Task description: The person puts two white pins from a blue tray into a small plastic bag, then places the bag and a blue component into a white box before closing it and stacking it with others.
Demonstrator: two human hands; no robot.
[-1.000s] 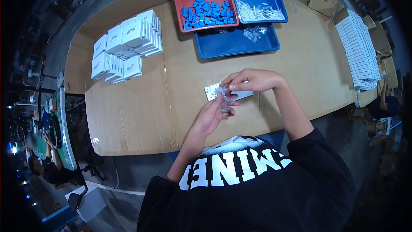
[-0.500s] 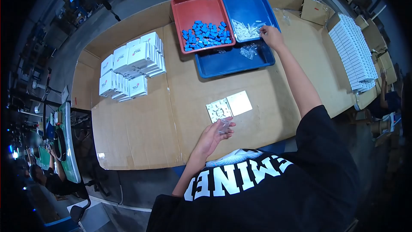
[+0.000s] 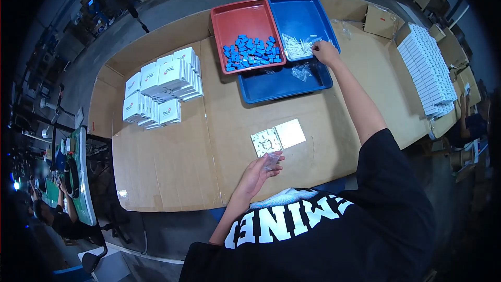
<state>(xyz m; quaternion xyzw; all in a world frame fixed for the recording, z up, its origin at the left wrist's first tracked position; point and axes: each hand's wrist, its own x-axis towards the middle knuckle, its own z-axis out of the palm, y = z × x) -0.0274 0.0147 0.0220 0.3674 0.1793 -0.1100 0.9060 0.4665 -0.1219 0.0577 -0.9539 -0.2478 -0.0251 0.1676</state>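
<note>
My left hand holds a small clear plastic bag between thumb and fingers, just in front of an opened white plastic case. The case's base half, with moulded cutouts, lies beside its flat white half on the cardboard. At the near right corner of the upper blue tray, my right hand has its fingertips pinched together among small white pieces. Whatever is between those fingertips is too small to make out.
Left of that tray, a red tray holds many blue pieces. A lower blue tray contains clear plastic bags. White boxes are stacked at left, white parts at right. Cardboard walls edge the table. Other people work at both sides.
The view has tilted, so the table sits slightly lower in the picture. My right hand stays at the white pieces, with its fingers shifted a little. My left hand still holds the bag.
</note>
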